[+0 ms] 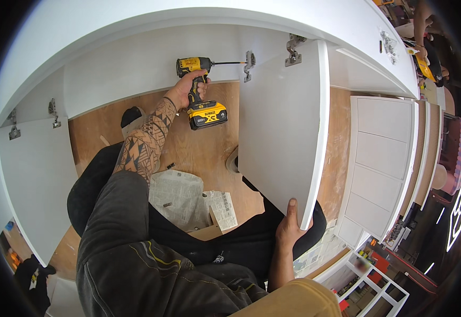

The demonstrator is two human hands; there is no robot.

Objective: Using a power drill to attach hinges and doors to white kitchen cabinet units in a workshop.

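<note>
My left hand (192,89) is closed around the grip of a yellow and black cordless impact driver (207,115). A long thin bit (229,63) runs from its chuck to a metal hinge plate (249,66) on the white cabinet's inner side, and its tip seems to meet the plate. My right hand (290,227) grips the lower corner of a white cabinet door (280,127), thumb on the face, fingers mostly hidden behind the edge. Near the top of that door a metal hinge (294,50) is attached.
Another white door (35,174) with two hinges hangs at the left. Newspaper sheets (175,193) and small dark bits of hardware (170,166) lie on the wooden floor (220,153) between my legs. White drawer fronts (376,148) stand at the right. A co-worker's arm (422,29) shows at upper right.
</note>
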